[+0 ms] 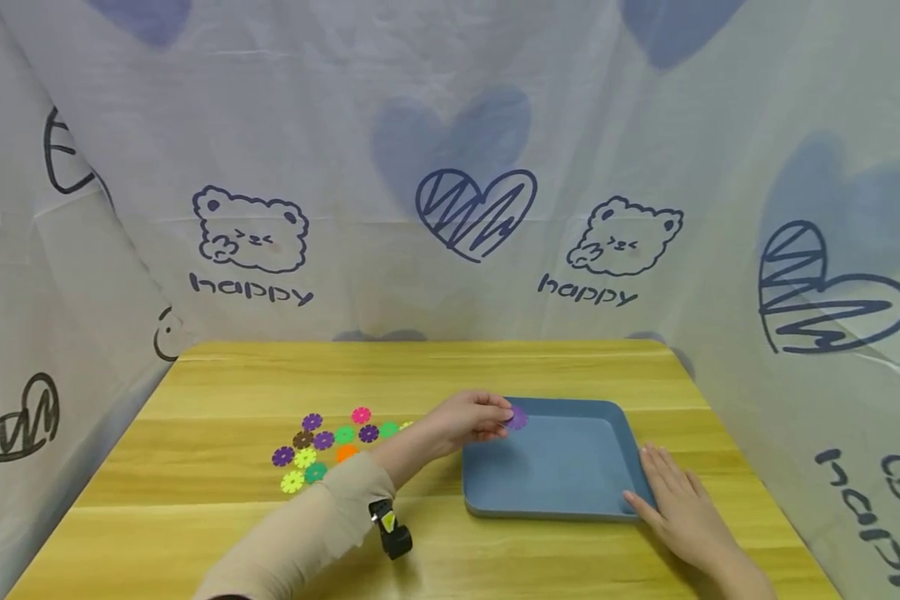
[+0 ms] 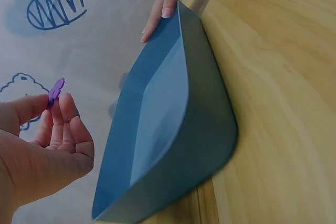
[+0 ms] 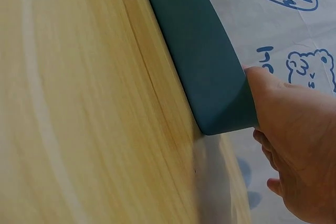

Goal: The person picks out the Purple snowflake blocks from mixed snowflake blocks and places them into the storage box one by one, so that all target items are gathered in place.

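Observation:
My left hand [image 1: 472, 418] pinches a purple snowflake disc [image 1: 520, 417] between thumb and fingertips, above the back left corner of the blue tray [image 1: 558, 467]. In the left wrist view the thin scalloped disc [image 2: 55, 92] stands on edge in the pinch, with the other fingers curled beneath. My right hand [image 1: 682, 502] holds the tray's right side, thumb over the rim and fingers along the outside. The right wrist view shows that hand [image 3: 294, 129] at the tray's corner, its fingers partly hidden behind the wall. The tray's visible floor is bare.
Several snowflake discs in purple, green, yellow, pink, brown and orange lie left of the tray, among them a pink disc [image 1: 361, 415] and a teal disc [image 1: 316, 472]. My left forearm overlaps part of them. A printed curtain [image 1: 345, 125] surrounds the wooden table [image 1: 217, 533].

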{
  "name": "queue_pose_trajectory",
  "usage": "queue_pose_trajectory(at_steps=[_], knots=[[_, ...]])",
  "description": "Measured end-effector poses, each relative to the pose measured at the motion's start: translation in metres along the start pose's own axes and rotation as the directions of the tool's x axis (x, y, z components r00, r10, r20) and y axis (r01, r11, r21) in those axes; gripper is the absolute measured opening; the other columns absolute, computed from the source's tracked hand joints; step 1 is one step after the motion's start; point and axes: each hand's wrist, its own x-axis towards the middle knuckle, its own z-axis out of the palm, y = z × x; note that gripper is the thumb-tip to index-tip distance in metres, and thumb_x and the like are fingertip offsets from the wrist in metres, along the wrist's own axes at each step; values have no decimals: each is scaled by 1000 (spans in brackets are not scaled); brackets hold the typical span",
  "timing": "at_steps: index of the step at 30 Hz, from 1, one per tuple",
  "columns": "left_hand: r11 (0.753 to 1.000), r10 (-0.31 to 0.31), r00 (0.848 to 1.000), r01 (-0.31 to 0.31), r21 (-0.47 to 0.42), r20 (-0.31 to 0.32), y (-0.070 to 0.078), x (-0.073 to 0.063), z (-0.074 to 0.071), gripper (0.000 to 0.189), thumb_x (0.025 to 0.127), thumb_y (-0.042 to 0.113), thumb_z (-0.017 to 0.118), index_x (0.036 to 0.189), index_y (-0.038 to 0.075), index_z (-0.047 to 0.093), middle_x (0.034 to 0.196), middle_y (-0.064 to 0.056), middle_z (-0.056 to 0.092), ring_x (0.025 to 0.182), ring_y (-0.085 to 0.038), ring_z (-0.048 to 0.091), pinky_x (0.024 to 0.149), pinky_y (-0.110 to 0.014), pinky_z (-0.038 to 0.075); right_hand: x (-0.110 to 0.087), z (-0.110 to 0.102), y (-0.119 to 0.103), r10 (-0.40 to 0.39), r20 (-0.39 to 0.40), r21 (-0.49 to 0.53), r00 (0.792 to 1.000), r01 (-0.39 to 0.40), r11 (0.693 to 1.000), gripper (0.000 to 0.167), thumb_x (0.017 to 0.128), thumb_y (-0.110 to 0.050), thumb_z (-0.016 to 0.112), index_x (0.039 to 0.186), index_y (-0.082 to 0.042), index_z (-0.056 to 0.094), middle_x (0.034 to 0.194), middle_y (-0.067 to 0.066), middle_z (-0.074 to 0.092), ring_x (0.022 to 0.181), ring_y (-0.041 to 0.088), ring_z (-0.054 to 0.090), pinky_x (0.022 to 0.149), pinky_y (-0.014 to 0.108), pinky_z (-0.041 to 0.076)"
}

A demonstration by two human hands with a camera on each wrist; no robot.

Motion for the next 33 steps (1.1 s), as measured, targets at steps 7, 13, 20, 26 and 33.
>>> queue_pose_trajectory(at_steps=[7,13,20,26,33], knots=[[995,-19,1000,20,-98,3,-5,38,21,17,94,10,63,109,2,62,79,-3,67,69,-9,64,66,-20,51,3,3,-1,-5,4,-31,1000,5,1000,79,97,-51,50,150,4,29,157,24,28,145,42,24,111,67,20],[987,-25,999,28,-161,20,-11,60,42,15,95,7,60,108,2,62,77,-1,66,69,-9,62,67,-21,50,3,3,-4,-1,7,-26,1000,1,1000,78,97,-50,51,149,5,30,156,24,29,145,43,24,111,66,21],[983,-54,998,56,-176,15,-21,82,73,27,95,7,59,121,1,60,77,-1,63,70,-9,60,66,-21,48,3,3,-5,-11,-34,-51,999,10,999,75,97,-46,53,147,6,33,155,25,32,142,44,28,110,66,25],[982,-88,996,81,-170,-34,-33,95,100,20,93,7,62,113,4,66,72,-1,64,65,-8,61,62,-20,49,1,3,-3,18,-13,-40,1000,-18,999,76,98,-47,52,148,6,31,156,25,29,144,44,26,112,66,21],[967,-128,981,91,-237,-145,-36,110,112,24,90,1,63,114,-1,66,67,-1,63,57,-6,59,55,-17,49,1,2,-2,12,-44,-42,999,-14,999,74,97,-45,54,147,6,33,155,24,32,142,44,29,111,65,23]])
